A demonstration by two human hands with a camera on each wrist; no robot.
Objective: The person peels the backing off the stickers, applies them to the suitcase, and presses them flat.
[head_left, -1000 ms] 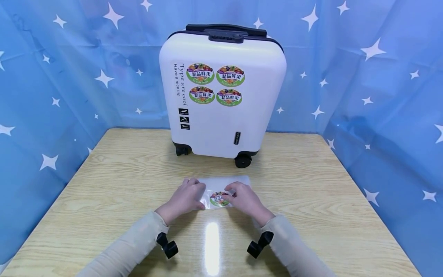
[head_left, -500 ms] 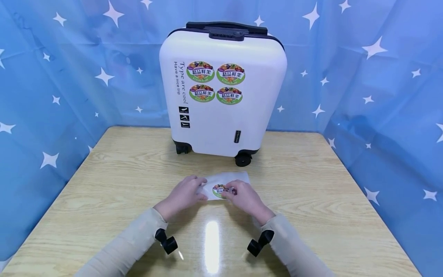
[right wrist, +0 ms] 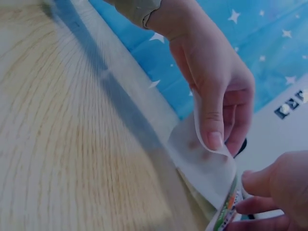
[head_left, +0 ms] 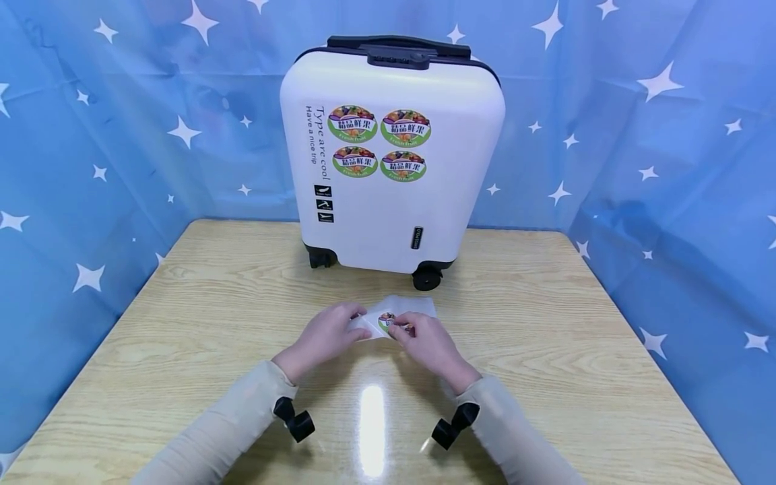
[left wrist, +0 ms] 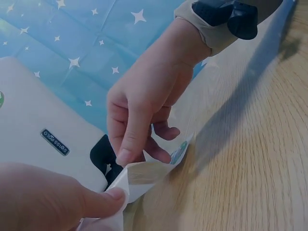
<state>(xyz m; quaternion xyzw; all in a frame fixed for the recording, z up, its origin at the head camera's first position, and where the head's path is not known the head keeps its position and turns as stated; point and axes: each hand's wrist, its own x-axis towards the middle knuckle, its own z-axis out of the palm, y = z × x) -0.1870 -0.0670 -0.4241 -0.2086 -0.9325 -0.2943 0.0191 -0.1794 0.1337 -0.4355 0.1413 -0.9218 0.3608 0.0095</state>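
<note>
Between the hands, a pale backing sheet [head_left: 418, 307] bears an oval fruit sticker [head_left: 386, 323] with green edging. My left hand [head_left: 327, 333] pinches the sheet's left end between thumb and fingers and bends it up, as the right wrist view shows the sheet [right wrist: 192, 144] curled away from the table. At the sticker's right side, my right hand [head_left: 429, 342] pinches its edge with thumb and fingertips, covering part of the print. In the right wrist view the sticker [right wrist: 225, 211] stands nearly edge-on beside the right fingers. How much of it is lifted off the sheet cannot be told.
A white suitcase [head_left: 370, 222] with black wheels stands upright behind the hands. Several matching oval stickers [head_left: 405, 128] are on its upper front, beside black lettering. The wooden table [head_left: 200, 323] reaches back to a blue star-patterned curtain [head_left: 182, 87].
The left hand has moved up and slightly right, bending its end of the sheet over. The sheet and sticker have shifted up, and the right fingers cover more of the sticker.
</note>
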